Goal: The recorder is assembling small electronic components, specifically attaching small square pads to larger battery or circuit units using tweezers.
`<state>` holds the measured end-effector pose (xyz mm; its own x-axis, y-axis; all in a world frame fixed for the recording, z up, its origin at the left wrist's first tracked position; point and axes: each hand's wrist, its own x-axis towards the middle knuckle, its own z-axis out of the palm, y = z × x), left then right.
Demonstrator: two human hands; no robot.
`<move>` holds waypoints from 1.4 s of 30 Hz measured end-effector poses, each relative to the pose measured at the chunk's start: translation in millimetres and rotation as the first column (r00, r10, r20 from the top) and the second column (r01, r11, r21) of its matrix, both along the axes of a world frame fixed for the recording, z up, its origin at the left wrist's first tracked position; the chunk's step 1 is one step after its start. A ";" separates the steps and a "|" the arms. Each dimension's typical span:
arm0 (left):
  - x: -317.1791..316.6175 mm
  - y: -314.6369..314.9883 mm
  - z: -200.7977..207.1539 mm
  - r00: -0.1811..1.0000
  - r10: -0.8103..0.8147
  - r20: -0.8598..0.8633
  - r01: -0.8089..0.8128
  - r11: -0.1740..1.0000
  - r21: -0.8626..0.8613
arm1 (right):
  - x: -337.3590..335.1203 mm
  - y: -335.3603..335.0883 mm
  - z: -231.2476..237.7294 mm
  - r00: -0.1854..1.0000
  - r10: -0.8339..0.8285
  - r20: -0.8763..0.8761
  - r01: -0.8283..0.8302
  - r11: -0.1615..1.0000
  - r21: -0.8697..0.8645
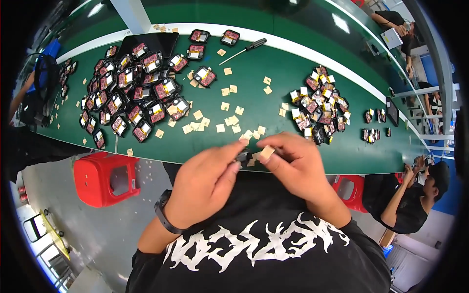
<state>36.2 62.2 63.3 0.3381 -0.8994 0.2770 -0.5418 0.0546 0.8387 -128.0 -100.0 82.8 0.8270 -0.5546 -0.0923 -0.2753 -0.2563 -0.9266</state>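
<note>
Both hands are close together over the near edge of the green bench. My left hand (205, 178), with a dark wristband, is closed on a small black part (243, 156), mostly hidden by the fingers. Between thumb and fingers of my right hand (298, 163) is a small beige square (267, 152), held just right of the black part. Many similar loose beige squares (221, 128) lie scattered beyond the hands. At the left is a heap of black-cased units (126, 78) with red boards and white blocks. A smaller pile (320, 102) sits to the right.
A screwdriver (255, 44) lies toward the back of the green bench (264, 105). A black tray (168, 41) is behind the left heap. Red stools (90, 180) stand below the near edge. At the right a co-worker (415, 195) sits; another person's arm shows far left.
</note>
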 end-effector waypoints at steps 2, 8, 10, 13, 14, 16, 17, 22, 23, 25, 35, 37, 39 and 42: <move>5.1 3.4 -12.7 0.983 0.181 0.032 -0.181 0.983 -0.009 | -2.1 -16.1 2.9 0.996 -0.072 -0.048 0.054 0.952 -0.302; 70.3 17.6 -13.3 0.848 0.529 0.038 -0.529 0.848 0.011 | -10.5 -65.8 -3.6 0.956 -0.292 -0.037 0.187 0.698 -0.691; 91.7 23.7 -5.8 0.787 0.588 0.185 -0.606 0.794 0.054 | -4.9 -73.0 -2.2 0.962 -0.269 -0.055 0.127 0.613 -0.780; 122.6 28.0 -4.1 0.748 0.647 0.148 -0.640 0.762 -0.093 | 9.0 -76.1 -2.9 0.960 -0.254 -0.121 0.076 0.649 -0.757; 131.5 29.0 -2.9 0.721 0.671 0.173 -0.662 0.741 -0.113 | 11.3 -77.6 -2.5 0.964 -0.244 -0.107 0.078 0.642 -0.762; 162.1 31.6 -12.1 0.715 0.646 0.268 -0.657 0.751 -0.059 | 14.0 -82.0 -6.3 0.915 -0.257 -0.310 -0.064 0.666 -0.743; 171.1 27.7 -13.1 0.704 0.658 0.266 -0.667 0.742 -0.070 | 14.0 -88.2 -11.7 0.918 -0.232 -0.321 -0.084 0.677 -0.731; 170.4 12.6 3.1 0.419 0.766 0.488 -0.775 0.582 -0.248 | 21.3 -97.8 -5.3 0.896 -0.213 -0.389 -0.094 0.766 -0.636; 167.8 12.4 0.5 0.419 0.776 0.471 -0.749 0.589 -0.304 | 21.6 -100.5 -4.8 0.898 -0.174 -0.404 -0.144 0.751 -0.645; 145.3 9.9 6.3 0.552 0.774 0.309 -0.749 0.623 -0.224 | 22.1 -105.4 -0.9 0.920 -0.087 -0.383 -0.213 0.708 -0.673; -5.1 -24.6 -37.5 0.890 0.092 -0.446 -0.133 0.989 -0.062 | 43.3 -62.6 -21.3 0.970 0.052 0.239 -0.041 0.998 -0.050; -10.5 -34.6 -39.8 0.768 -0.015 -0.641 -0.091 0.987 -0.132 | 46.8 -36.0 -20.2 0.986 0.007 0.164 -0.032 0.988 0.151; -7.2 -38.4 -47.7 0.662 -0.038 -0.748 -0.046 0.995 -0.092 | 48.7 -23.9 -12.8 1.000 0.010 0.002 -0.010 0.987 0.160; 0.9 -40.1 -58.4 0.554 -0.023 -0.832 0.036 0.999 -0.003 | 46.8 -16.9 -17.0 0.978 -0.146 0.146 0.109 0.965 0.239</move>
<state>37.2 22.1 4.9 0.3851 -0.9144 -0.1252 0.3993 0.0428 0.9158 -81.2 -116.8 65.9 0.7651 -0.6360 -0.1009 -0.1346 -0.0048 -0.9909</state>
